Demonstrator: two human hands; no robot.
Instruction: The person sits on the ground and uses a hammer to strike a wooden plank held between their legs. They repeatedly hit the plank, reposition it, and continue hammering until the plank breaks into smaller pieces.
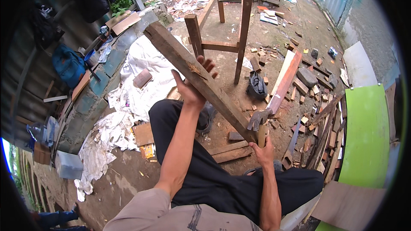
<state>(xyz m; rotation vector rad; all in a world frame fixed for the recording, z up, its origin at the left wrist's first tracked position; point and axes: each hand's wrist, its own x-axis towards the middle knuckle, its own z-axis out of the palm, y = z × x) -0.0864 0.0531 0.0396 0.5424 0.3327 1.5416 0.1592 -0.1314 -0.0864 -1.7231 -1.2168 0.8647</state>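
Two bare hands work on one long, weathered brown wooden beam [201,77], which slants from the upper left down to the lower right above the person's black-trousered knees. The left hand [192,86] has its grip closed around the middle of the beam, thumb on the near side and fingers curled over the far edge. The right hand [263,150] has its grip wrapped tight around the pale wooden handle of a claw hammer [260,122], whose dark metal head rests against the beam's lower end.

Beyond the beam stands an unfinished frame of dark wooden posts and rails [222,25] on the bare dirt ground [278,42]. A reddish plank [286,77] lies on the ground to the right, with a small black bag [257,84] just beside it, and many short wood offcuts [314,94] are scattered around them. A crumpled white sheet [137,81] is spread on the left, near a low wall of grey-green blocks [102,81] that carries a blue backpack [68,65]. A bright green panel [366,137] leans at the right edge.
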